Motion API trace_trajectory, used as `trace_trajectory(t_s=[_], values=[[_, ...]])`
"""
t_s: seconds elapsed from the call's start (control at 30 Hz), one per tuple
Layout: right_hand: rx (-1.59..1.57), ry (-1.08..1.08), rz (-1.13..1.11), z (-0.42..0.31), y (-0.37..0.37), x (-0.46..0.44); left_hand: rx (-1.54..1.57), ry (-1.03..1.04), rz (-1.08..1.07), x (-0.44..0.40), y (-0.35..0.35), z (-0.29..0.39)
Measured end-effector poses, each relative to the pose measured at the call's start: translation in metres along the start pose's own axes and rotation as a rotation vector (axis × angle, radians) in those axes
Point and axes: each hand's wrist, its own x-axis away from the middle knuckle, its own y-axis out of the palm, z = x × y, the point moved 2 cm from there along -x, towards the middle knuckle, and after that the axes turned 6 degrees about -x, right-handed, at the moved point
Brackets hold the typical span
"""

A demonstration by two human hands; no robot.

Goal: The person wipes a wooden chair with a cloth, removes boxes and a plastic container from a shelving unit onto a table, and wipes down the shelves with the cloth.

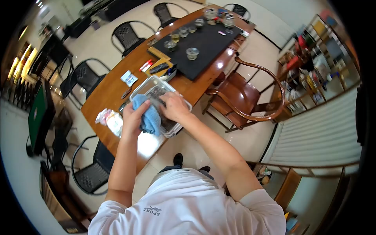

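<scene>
A clear plastic container (170, 133) with dark contents sits at the near edge of the wooden table (102, 102). Over its left side, my left hand (134, 116) grips a blue cloth (150, 119), thumb on top. My right hand (174, 106) reaches over the container's right part, its fingers bent down toward the contents and beside the cloth. Whether those fingertips hold anything is too small to tell.
Left of the container lie a white packet (129, 78) and a crumpled plastic bag (111, 120). Farther back, a black mat (203, 43) bears several glass cups. A wooden armchair (239, 92) stands at the right, and black chairs (88, 76) line the left side.
</scene>
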Motion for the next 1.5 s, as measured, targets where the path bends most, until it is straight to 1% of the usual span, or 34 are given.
trace_trajectory(t_s=[0.1,0.17,0.23,0.3,0.33,0.37,0.4,0.47,0.5,0.57,0.6,0.63,0.7,0.73,0.77,0.83,0.87,0.9,0.97,1.0,1.03,1.07,1.1,1.17,1.2,1.23,1.3,1.33,1.37,1.4,1.43,1.5], values=[[-0.026,0.030,0.013,-0.002,-0.020,0.012,0.046,0.050,-0.064,0.002,0.018,0.012],[-0.070,-0.017,0.108,0.006,-0.029,0.021,0.060,0.076,-0.102,0.009,0.036,0.024],[-0.095,-0.057,0.241,0.019,-0.036,0.036,0.040,0.088,-0.113,0.006,0.048,0.021],[-0.108,-0.028,0.369,0.018,-0.055,0.056,0.010,0.051,-0.189,0.008,0.065,0.024],[-0.148,0.024,0.476,0.014,-0.066,0.071,0.029,0.085,-0.202,0.013,0.082,0.024],[-0.183,0.068,0.588,0.011,-0.078,0.085,0.089,0.105,-0.262,0.008,0.094,0.015],[-0.245,0.146,0.611,0.009,-0.092,0.101,0.075,0.037,-0.337,0.010,0.105,0.012],[-0.402,0.284,0.635,0.003,-0.119,0.140,0.094,-0.010,-0.450,0.028,0.153,0.002],[-0.379,0.309,0.683,0.004,-0.129,0.163,0.112,-0.047,-0.490,0.040,0.175,-0.006],[-0.500,0.230,0.868,0.003,-0.144,0.207,0.177,-0.153,-0.558,0.059,0.219,-0.036],[-0.456,0.295,0.879,0.004,-0.149,0.231,0.167,-0.191,-0.651,0.070,0.241,-0.054],[-0.431,0.308,0.917,0.003,-0.157,0.253,0.157,-0.233,-0.746,0.091,0.265,-0.064],[-0.357,0.490,1.030,0.003,-0.174,0.297,0.139,-0.347,-0.909,0.137,0.306,-0.071],[-0.226,0.537,1.113,0.002,-0.183,0.325,0.070,-0.336,-1.025,0.158,0.325,-0.086],[-0.197,0.547,1.147,0.002,-0.191,0.349,0.047,-0.362,-1.111,0.179,0.341,-0.094],[-0.167,0.645,1.254,-0.003,-0.209,0.396,-0.001,-0.363,-1.223,0.226,0.372,-0.108],[-0.187,0.703,1.311,-0.001,-0.212,0.418,0.021,-0.415,-1.310,0.246,0.384,-0.115],[-0.178,0.698,1.329,-0.005,-0.220,0.432,0.001,-0.415,-1.376,0.262,0.396,-0.124],[-0.169,0.722,1.542,-0.015,-0.233,0.466,-0.010,-0.456,-1.433,0.298,0.417,-0.135],[-0.090,0.760,1.531,-0.022,-0.240,0.479,-0.028,-0.451,-1.433,0.312,0.427,-0.140],[-0.012,0.798,1.519,-0.027,-0.247,0.492,-0.069,-0.526,-1.438,0.325,0.437,-0.145],[0.082,0.809,1.445,-0.025,-0.247,0.509,-0.108,-0.599,-1.443,0.337,0.448,-0.151],[0.076,0.800,1.458,-0.026,-0.249,0.522,-0.118,-0.587,-1.448,0.347,0.459,-0.158],[0.614,0.911,1.348,-0.034,-0.253,0.543,-0.217,-0.716,-1.509,0.366,0.477,-0.176],[0.571,0.951,1.385,-0.033,-0.253,0.555,-0.223,-0.712,-1.510,0.375,0.483,-0.182],[0.578,0.992,1.376,-0.031,-0.255,0.564,-0.252,-0.738,-1.551,0.385,0.489,-0.189],[0.466,1.048,1.420,-0.023,-0.256,0.579,-0.297,-0.767,-1.597,0.399,0.502,-0.203],[0.459,1.058,1.432,-0.022,-0.256,0.583,-0.328,-0.787,-1.622,0.403,0.507,-0.211],[0.475,1.136,1.397,-0.015,-0.263,0.589,-0.374,-0.816,-1.656,0.407,0.523,-0.219],[0.503,1.204,1.350,-0.011,-0.268,0.592,-0.458,-0.846,-1.615,0.410,0.531,-0.215],[0.512,1.199,1.352,-0.011,-0.265,0.590,-0.451,-0.841,-1.621,0.409,0.527,-0.210],[0.519,1.271,1.393,0.007,-0.272,0.600,-0.420,-0.807,-1.725,0.417,0.551,-0.217]])
